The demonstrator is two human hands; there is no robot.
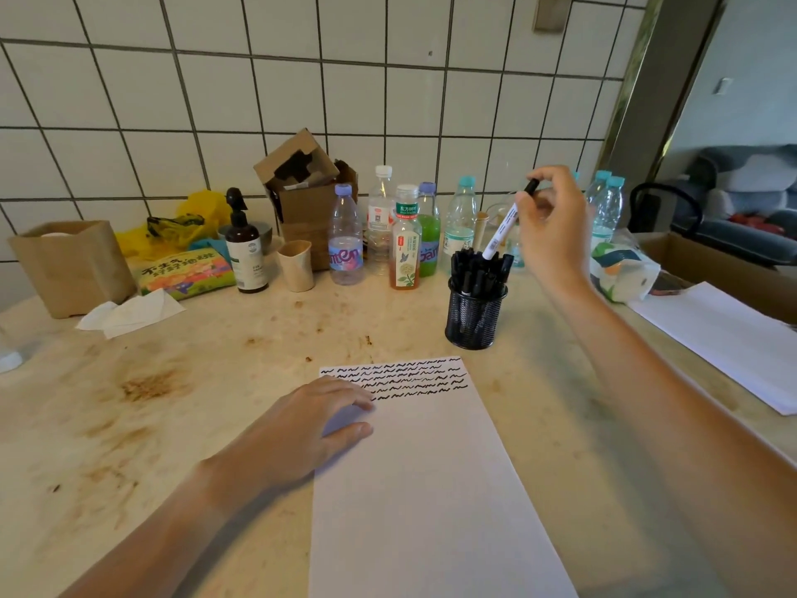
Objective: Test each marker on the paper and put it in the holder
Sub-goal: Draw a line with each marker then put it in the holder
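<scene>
The right hand (pixel 554 226), in the upper right of the frame, pinches a white marker (pixel 502 230) near its black capped end between thumb and fingertips, the other fingers curled loosely. The marker hangs tilted, lower end down among the other markers in the black mesh holder (pixel 474 315), which stands on the tabletop (pixel 181 381) just above the top right corner of the paper (pixel 431 489). Gripping it high by the cap end probably leaves the barrel free to slide down between its neighbours; I cannot tell whether it is going in or being lifted out.

The left hand (pixel 302 425), at centre left, lies flat with fingers straight on the paper's left edge, holding nothing; it seems to pin the sheet so it cannot shift under a writing stroke. Rows of black squiggles (pixel 394 377) fill the sheet's top strip, beside those fingertips, which suggests many markers are already tested. The holder sits close to the paper, keeping the reach short.

Bottles (pixel 405 239) and a cardboard box (pixel 302 200) line the tiled wall behind.
</scene>
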